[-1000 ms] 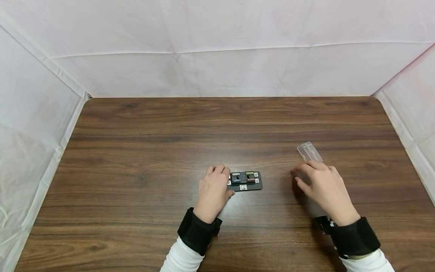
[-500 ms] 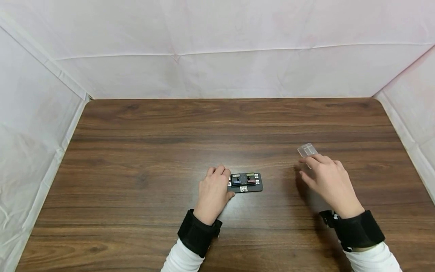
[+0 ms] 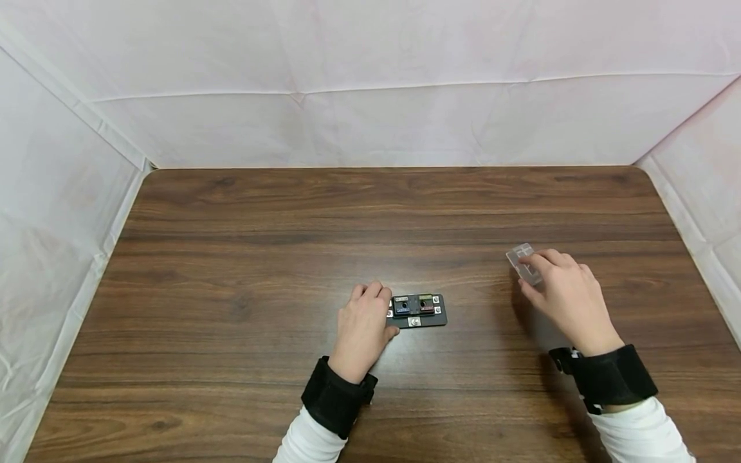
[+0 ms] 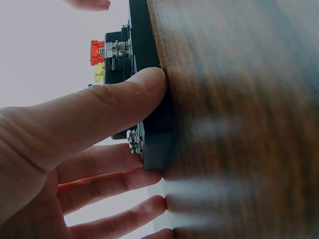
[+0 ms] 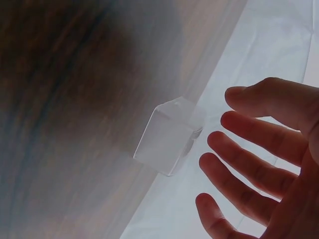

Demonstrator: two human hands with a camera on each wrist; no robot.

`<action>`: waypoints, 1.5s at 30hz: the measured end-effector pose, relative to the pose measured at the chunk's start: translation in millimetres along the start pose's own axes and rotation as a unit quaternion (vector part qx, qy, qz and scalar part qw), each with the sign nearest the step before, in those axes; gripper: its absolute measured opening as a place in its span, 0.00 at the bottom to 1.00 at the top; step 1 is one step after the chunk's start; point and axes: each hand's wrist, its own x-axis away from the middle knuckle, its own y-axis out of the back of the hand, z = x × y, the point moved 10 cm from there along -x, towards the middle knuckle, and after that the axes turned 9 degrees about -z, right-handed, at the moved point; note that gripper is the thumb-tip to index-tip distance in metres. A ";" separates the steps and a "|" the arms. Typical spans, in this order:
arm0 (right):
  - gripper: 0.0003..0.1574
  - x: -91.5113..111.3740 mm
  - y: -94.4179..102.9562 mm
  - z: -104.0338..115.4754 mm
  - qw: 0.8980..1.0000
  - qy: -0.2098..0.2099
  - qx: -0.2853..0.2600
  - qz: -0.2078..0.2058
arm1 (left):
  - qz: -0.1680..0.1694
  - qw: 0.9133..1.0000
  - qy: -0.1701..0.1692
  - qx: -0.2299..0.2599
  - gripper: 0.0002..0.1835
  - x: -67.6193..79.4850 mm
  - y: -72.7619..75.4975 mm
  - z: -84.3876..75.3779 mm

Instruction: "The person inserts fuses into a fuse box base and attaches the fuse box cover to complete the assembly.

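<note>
A black fuse block (image 3: 431,318) lies flat on the wooden table, with small coloured fuses and metal terminals on top. My left hand (image 3: 361,328) grips its left end. In the left wrist view the thumb (image 4: 147,82) presses the near edge of the block's base (image 4: 158,149), and the other fingers reach round the end. Over to the right, a clear plastic cover (image 3: 517,254) rests on the table. My right hand (image 3: 570,302) hovers over its near end, overlapping it in the head view. In the right wrist view, spread fingers (image 5: 249,172) stand apart from the cover (image 5: 164,139).
Brown wood-grain table (image 3: 243,212) surrounds both items. White cloth sheets (image 3: 370,122) hang behind the table and at both sides. Black straps (image 3: 338,395) wrap both wrists over white sleeves.
My right hand has moved forward and slightly right, until its fingers overlap the clear cover in the head view. The left hand and fuse block stay where they were.
</note>
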 end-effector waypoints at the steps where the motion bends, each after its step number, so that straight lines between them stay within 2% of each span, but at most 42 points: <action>1: 0.21 -0.6 0.1 -1.4 1.000 -0.002 0.000 -0.002 | -0.001 1.000 -0.001 -0.001 0.23 0.2 0.1 -0.1; 11: 0.26 -3.2 -4.3 -15.9 1.000 -0.030 0.002 0.008 | -0.002 1.000 -0.006 -0.002 0.23 0.7 -0.2 -1.9; 21: 0.28 -2.2 -7.4 -22.3 0.999 -0.039 -0.003 0.001 | 0.002 1.000 -0.006 -0.002 0.23 0.9 -2.4 -2.2; 26: 0.33 -2.6 -13.7 -29.6 0.997 -0.068 0.003 0.030 | 0.003 1.000 -0.005 -0.002 0.23 0.5 -2.1 -1.9; 31: 0.33 0.7 -20.7 -35.8 0.993 -0.094 0.005 0.065 | 0.001 1.000 -0.004 -0.003 0.23 0.7 -1.6 -1.5; 45: 0.29 -1.0 -14.9 -21.6 0.995 -0.075 -0.032 0.057 | -0.004 1.000 -0.002 0.001 0.23 0.6 -1.2 -0.4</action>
